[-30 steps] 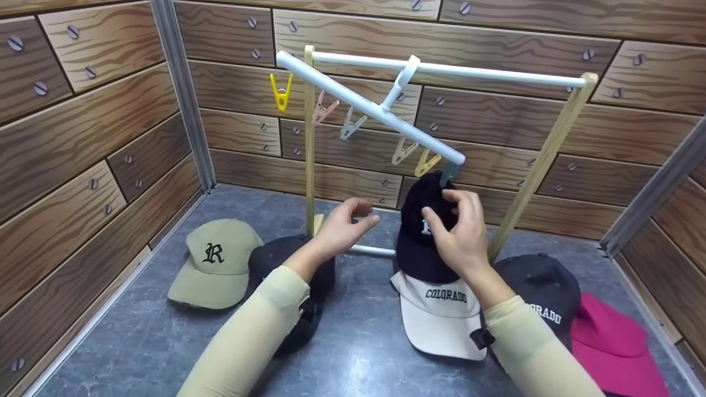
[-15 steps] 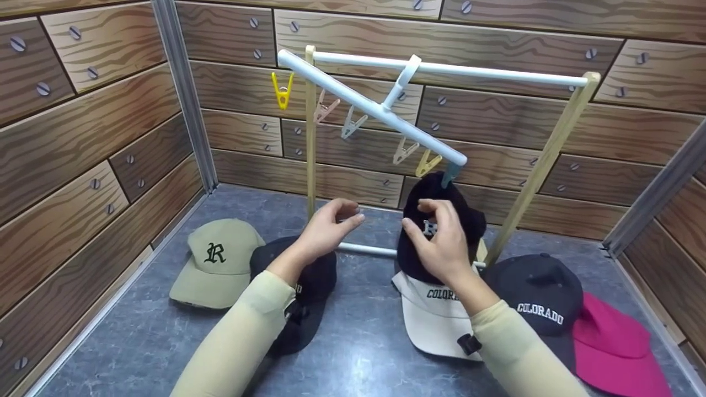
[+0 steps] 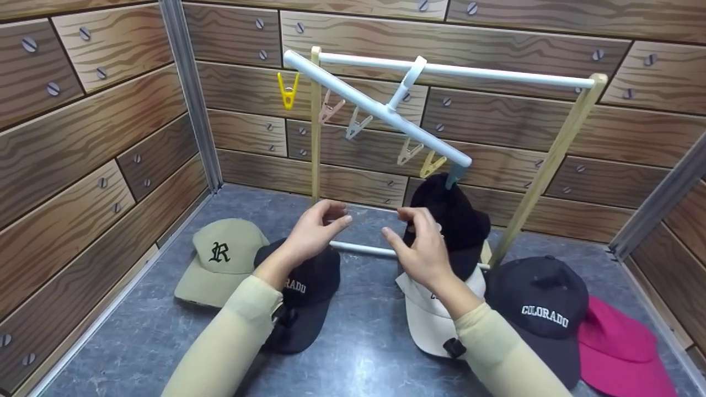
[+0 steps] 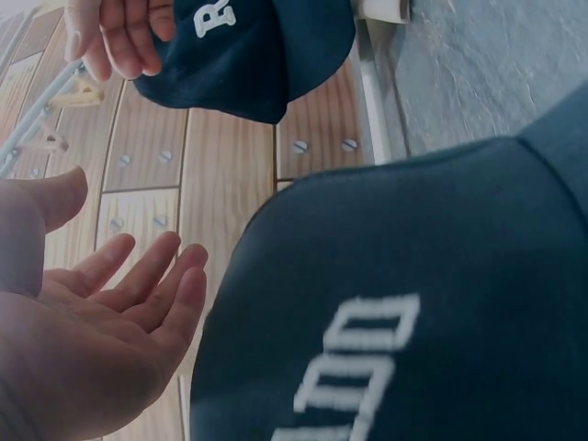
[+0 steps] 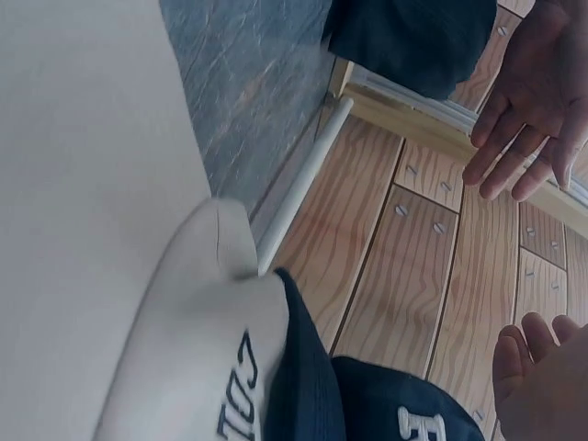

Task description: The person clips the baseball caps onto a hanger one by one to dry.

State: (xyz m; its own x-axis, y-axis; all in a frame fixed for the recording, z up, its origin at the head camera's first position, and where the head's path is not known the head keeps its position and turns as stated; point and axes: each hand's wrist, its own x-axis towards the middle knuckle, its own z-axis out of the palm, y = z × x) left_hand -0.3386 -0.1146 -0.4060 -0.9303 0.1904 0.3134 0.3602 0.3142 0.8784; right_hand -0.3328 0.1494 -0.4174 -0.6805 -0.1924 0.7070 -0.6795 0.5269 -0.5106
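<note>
My left hand (image 3: pixel 310 234) is held in the air with loosely bent fingers and nothing in it. It hovers above a dark cap (image 3: pixel 309 292) with white lettering. My right hand (image 3: pixel 422 248), likewise holding nothing, overlaps the lower front of a black cap (image 3: pixel 444 212) in the head view. That black cap hangs by its top from a teal clip (image 3: pixel 455 176) at the near end of a white clip hanger (image 3: pixel 375 107). In the left wrist view the hung cap shows a white R (image 4: pixel 214 18). Beneath it a white cap (image 3: pixel 430 325) lies on the table.
The hanger hooks over the top rail (image 3: pixel 507 76) of a wooden rack (image 3: pixel 557 160). Several other clips, among them a yellow clip (image 3: pixel 288 91), hang along it unloaded. A khaki cap (image 3: pixel 229 259) lies at left; a dark COLORADO cap (image 3: pixel 540 298) and a magenta cap (image 3: pixel 623 347) at right.
My right hand has drawn down and left, away from the teal clip and the hung cap. My left hand has shifted a little left. The cap stays hanging in the clip.
</note>
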